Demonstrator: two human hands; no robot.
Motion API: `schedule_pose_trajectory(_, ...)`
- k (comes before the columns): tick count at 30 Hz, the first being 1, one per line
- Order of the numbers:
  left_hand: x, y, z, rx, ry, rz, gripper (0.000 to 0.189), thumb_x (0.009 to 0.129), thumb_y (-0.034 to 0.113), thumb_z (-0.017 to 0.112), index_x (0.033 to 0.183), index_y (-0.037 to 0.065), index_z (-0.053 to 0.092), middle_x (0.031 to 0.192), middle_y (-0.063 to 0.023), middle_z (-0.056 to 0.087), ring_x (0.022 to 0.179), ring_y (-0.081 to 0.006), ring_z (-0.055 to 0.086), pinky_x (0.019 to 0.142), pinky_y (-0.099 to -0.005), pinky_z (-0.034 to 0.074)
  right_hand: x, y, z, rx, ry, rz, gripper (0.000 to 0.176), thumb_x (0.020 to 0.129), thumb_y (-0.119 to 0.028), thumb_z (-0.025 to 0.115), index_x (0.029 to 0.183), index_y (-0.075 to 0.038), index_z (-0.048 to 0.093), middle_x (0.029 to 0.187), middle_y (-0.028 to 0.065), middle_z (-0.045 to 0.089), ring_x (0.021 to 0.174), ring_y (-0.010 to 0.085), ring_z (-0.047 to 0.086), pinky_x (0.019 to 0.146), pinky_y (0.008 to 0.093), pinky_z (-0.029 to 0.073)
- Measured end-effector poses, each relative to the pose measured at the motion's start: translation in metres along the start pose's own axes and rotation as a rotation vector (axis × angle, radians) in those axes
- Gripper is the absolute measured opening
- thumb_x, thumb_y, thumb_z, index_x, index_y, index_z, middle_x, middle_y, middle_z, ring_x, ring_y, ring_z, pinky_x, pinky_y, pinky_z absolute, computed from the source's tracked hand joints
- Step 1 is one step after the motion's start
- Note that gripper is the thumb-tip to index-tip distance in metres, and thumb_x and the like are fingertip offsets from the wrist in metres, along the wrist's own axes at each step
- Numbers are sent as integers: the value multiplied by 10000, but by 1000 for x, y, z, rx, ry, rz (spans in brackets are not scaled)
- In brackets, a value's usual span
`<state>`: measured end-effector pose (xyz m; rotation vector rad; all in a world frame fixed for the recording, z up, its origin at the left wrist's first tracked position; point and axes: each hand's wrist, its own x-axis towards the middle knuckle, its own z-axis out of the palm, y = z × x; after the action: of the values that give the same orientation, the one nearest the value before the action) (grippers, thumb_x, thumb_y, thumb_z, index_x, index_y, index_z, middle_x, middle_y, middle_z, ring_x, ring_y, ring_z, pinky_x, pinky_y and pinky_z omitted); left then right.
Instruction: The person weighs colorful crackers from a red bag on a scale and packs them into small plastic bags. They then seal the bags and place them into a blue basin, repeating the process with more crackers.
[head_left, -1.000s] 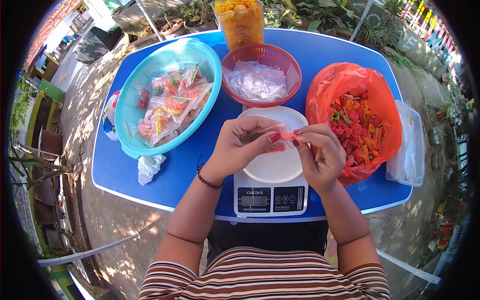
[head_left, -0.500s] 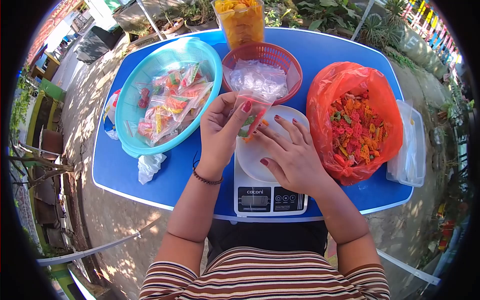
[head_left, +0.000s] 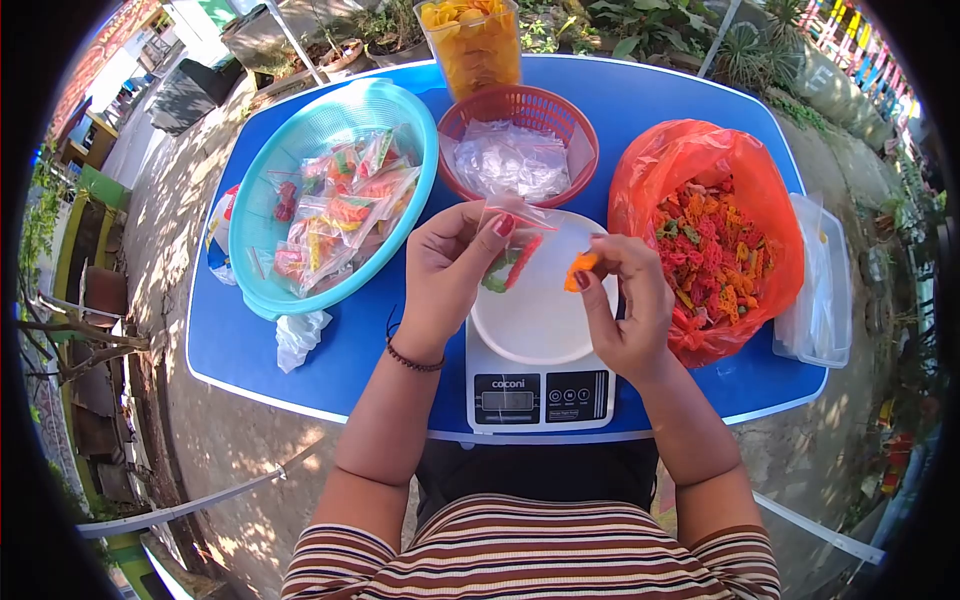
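My left hand (head_left: pixel 455 262) pinches the top of a small clear zip bag (head_left: pixel 521 243) with a red strip along it. Green and red snack pieces show inside the bag. To its right, my right hand (head_left: pixel 634 305) holds an orange snack piece (head_left: pixel 580 270) between thumb and fingers, apart from the bag. Both hands are above the white round plate (head_left: pixel 535 335) of a kitchen scale (head_left: pixel 541 400). The scale's display is too dim to read. A red plastic bag (head_left: pixel 640 160) of loose red, orange and green pieces stands close to my right hand.
At the left, a turquoise basket (head_left: pixel 262 215) holds several filled zip bags. Behind the scale stands a red basket (head_left: pixel 585 135) with clear bags, and a tub of yellow chips (head_left: pixel 470 50). A clear plastic container (head_left: pixel 835 290) is far right; crumpled white plastic (head_left: pixel 300 335) lies left.
My right hand has lifted from the scale plate, moved right and now holds the orange piece. My left hand keeps the zip bag in nearly the same place.
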<state>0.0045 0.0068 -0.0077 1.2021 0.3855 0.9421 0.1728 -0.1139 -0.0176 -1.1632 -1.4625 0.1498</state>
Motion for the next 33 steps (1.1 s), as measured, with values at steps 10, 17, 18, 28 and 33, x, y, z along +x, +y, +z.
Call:
schedule_pose_trajectory(10, -3, -3, 7, 39, -185, 0, 318, 887, -33, 740, 1193, -45, 654, 1100, -163, 737, 977, -177, 731, 844, -283, 611, -3, 3, 0, 368, 282, -40, 244, 989, 78, 551, 1209, 44, 453, 1136, 202, 622, 984, 233, 681, 890, 354, 598)
schedule_pose_trajectory(17, -7, 0, 9, 138, -220, -76, 319, 860, -36, 769, 1168, -46, 687, 1057, -132, 744, 923, -128, 727, 779, -232, 599, -3, 3, -2, 369, 213, 26, 216, 982, 63, 586, 1178, 55, 497, 1145, 223, 641, 1048, 251, 687, 898, 354, 588)
schedule_pose_trajectory(18, -8, -1, 9, 157, -225, -98, 319, 858, -36, 772, 1167, -47, 692, 1049, -125, 745, 910, -120, 726, 771, -226, 596, -4, 2, -1, 359, 208, 31, 207, 977, 64, 595, 1167, 60, 512, 1152, 227, 641, 1060, 250, 685, 901, 348, 583)
schedule_pose_trajectory(28, -6, 2, 8, 122, -227, -83, 307, 923, 35, 728, 1213, -55, 684, 1052, -132, 748, 901, -134, 722, 813, -250, 589, -1, 3, -6, 89, 194, -10, 220, 935, 80, 655, 1148, 60, 605, 1025, 139, 626, 905, 169, 640, 827, 273, 533)
schedule_pose_trajectory(33, -8, 4, 9, 157, -224, -159, 305, 1020, 168, 624, 1214, -58, 689, 1046, -138, 754, 939, -136, 714, 847, -261, 582, -1, 2, 3, 233, 277, 53, 166, 907, 71, 689, 1065, 30, 658, 1026, 133, 637, 862, 163, 626, 783, 262, 511)
